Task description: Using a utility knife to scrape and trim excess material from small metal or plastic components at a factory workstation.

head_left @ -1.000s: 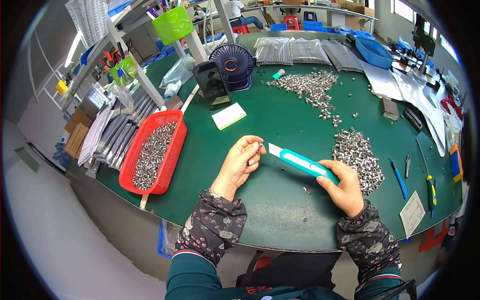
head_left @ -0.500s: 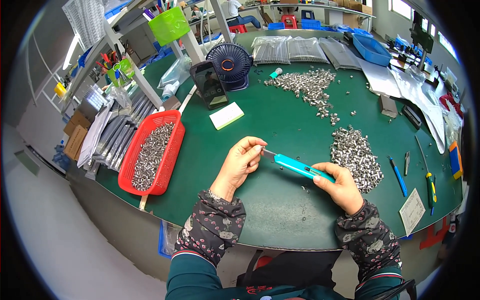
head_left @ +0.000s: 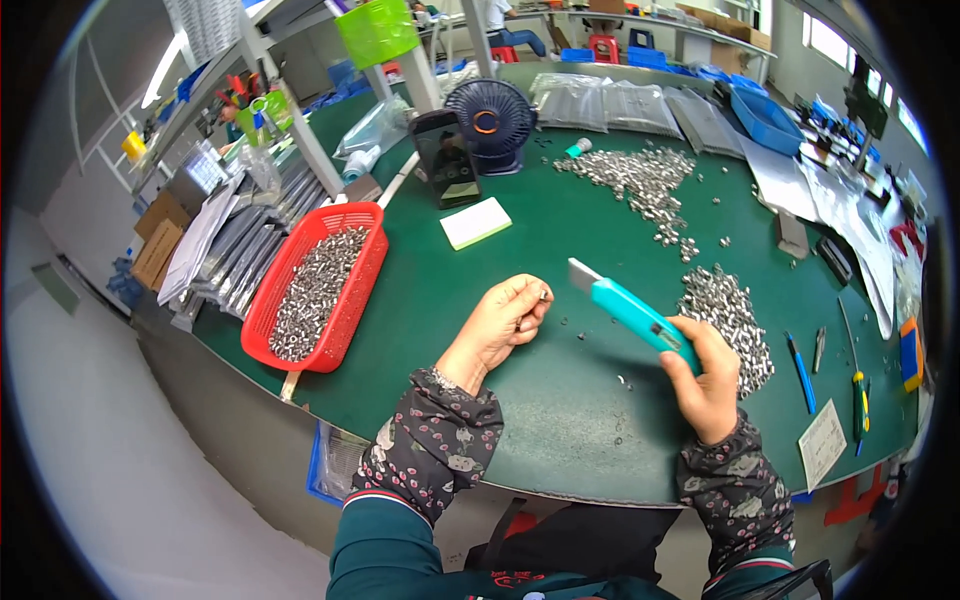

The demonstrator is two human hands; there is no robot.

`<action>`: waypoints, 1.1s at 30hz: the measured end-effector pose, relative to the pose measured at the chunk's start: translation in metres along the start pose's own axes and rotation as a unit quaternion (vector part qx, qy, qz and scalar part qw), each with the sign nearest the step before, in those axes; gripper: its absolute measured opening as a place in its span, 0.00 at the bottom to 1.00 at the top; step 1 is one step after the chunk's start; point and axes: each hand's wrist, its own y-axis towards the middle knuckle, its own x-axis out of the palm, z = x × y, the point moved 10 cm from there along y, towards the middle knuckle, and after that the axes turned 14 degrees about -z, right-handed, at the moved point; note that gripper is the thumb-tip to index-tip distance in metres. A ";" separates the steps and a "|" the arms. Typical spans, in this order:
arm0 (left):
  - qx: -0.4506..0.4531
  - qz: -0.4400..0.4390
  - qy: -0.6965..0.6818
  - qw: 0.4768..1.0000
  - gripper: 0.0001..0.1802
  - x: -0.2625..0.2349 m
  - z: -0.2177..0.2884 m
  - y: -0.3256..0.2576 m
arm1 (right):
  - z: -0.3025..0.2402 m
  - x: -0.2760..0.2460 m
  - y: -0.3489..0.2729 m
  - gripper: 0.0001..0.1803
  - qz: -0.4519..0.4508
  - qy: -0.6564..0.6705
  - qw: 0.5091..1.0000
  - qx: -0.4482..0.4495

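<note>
My right hand (head_left: 706,380) grips a teal utility knife (head_left: 640,315) by its handle, with the blade (head_left: 583,275) out and tilted up toward the far left. To its left, my left hand (head_left: 500,325) pinches a small metal ring (head_left: 543,295) between thumb and forefinger; the other fingers are curled. Blade and ring are apart. Close beyond the right hand lies a heap of small silvery metal rings (head_left: 730,325), and a larger spread of similar parts (head_left: 640,180) lies farther back. A red basket (head_left: 373,270) full of such parts stands to the left.
A fan (head_left: 490,120), a phone (head_left: 443,160) and a white note pad (head_left: 475,222) stand or lie at the back. On the right are a blue pen-like tool (head_left: 801,372), a screwdriver (head_left: 860,400) and a paper slip (head_left: 822,445). Dark scraps lie on the green table (head_left: 560,420).
The knife blade has come away from the ring in my left hand. My right hand has tipped the knife more upright. The whole view has shifted slightly.
</note>
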 end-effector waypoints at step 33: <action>0.022 0.283 0.704 0.651 0.11 -0.053 0.192 -0.059 | 0.074 -0.033 -0.031 0.15 0.222 0.400 0.879 0.131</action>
